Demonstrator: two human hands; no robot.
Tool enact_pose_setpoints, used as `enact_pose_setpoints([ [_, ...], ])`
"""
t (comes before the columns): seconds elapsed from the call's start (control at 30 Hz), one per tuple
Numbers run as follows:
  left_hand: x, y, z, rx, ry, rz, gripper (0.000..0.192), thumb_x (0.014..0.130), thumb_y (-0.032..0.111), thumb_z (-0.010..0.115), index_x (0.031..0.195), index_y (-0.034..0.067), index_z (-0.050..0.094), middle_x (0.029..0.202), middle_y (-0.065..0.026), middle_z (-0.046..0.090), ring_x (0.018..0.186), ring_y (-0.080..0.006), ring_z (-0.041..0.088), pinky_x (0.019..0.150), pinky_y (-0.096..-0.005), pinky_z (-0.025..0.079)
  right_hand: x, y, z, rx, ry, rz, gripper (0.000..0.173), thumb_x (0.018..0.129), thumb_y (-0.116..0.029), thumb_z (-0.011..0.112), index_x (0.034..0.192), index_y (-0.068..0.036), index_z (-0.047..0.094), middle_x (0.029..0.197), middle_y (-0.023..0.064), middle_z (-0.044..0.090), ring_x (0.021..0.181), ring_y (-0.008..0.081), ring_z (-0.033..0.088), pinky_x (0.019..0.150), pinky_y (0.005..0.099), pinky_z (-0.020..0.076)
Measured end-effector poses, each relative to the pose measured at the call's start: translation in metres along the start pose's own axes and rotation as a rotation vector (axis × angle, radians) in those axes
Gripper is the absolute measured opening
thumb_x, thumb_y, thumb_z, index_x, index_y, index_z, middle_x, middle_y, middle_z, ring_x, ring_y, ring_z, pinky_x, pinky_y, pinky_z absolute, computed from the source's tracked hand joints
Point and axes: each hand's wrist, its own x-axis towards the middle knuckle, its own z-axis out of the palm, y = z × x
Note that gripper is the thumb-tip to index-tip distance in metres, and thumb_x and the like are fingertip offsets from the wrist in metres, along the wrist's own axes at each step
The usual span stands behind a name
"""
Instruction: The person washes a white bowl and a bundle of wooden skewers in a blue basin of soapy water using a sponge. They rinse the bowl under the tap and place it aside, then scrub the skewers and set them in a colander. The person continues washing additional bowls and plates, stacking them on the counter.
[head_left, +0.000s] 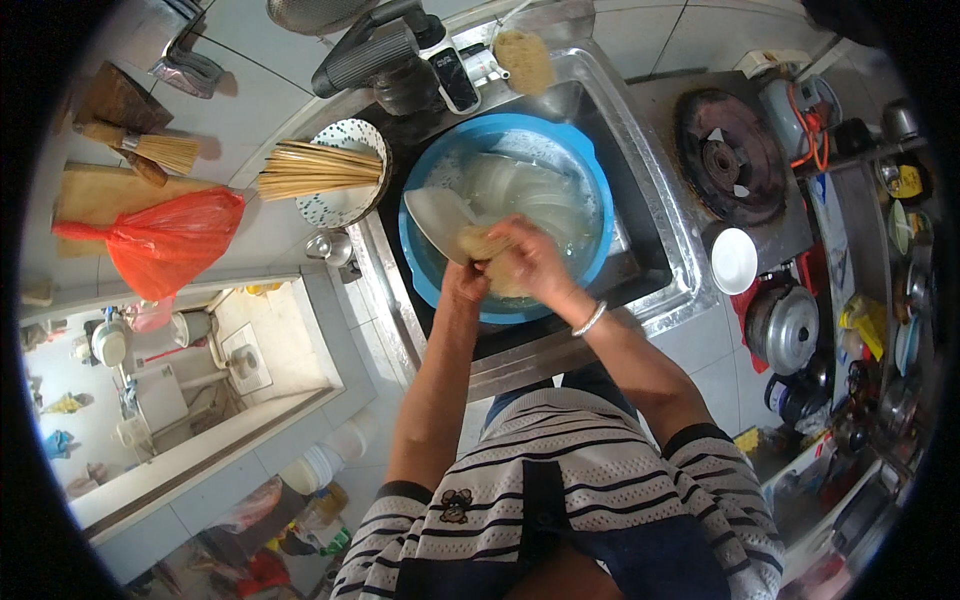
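Over a blue plastic basin (604, 247) of cloudy, sudsy water, my left hand (466, 283) grips the near edge of a pale bowl or dish (433, 214), tilted on its side. In my right hand (534, 259) is a tan fibrous scrubber (480, 243), probably loofah, which meets the dish close to my left fingers. Motion blurs the scrubber and right fingers. The basin sits inside a stainless steel sink (652, 217). Other dishes, if any, cannot be made out under the water.
Left of the sink, bamboo chopsticks (322, 171) lie across a dotted bowl (360, 135). A pump bottle (450, 71) and a second scrubber (523, 61) are behind the basin. To the right are a gas burner (724, 157), a white bowl (734, 261) and a lidded pot (787, 330).
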Motion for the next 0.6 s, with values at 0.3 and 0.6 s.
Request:
enact_pose_setpoints([
  [0.3,-0.030,-0.025,0.047,-0.257,-0.413,-0.310,0.018,0.086,0.022,0.054,0.100,0.010,0.053,0.076,-0.0018,0.055,0.053,-0.0081,0.050,0.041,-0.0131,0.043,0.095,-0.044,-0.002,-0.144,0.060,-0.067,0.021,0.076,-0.024,0.060,0.080,-0.004,0.059,0.072,0.0130,0.057,0.077,0.0291,0.057,0.072,0.0386,0.0460],
  [0.6,-0.024,-0.009,0.054,-0.044,-0.093,-0.062,0.025,0.083,0.022,0.058,0.105,0.012,0.053,0.080,-0.0006,0.056,0.054,-0.0061,0.049,0.035,-0.0125,0.035,0.019,0.015,-0.003,-0.301,0.096,0.148,0.032,0.077,-0.021,0.058,0.104,-0.004,0.051,0.103,0.0176,0.051,0.098,0.0329,0.051,0.079,0.0380,0.0425],
])
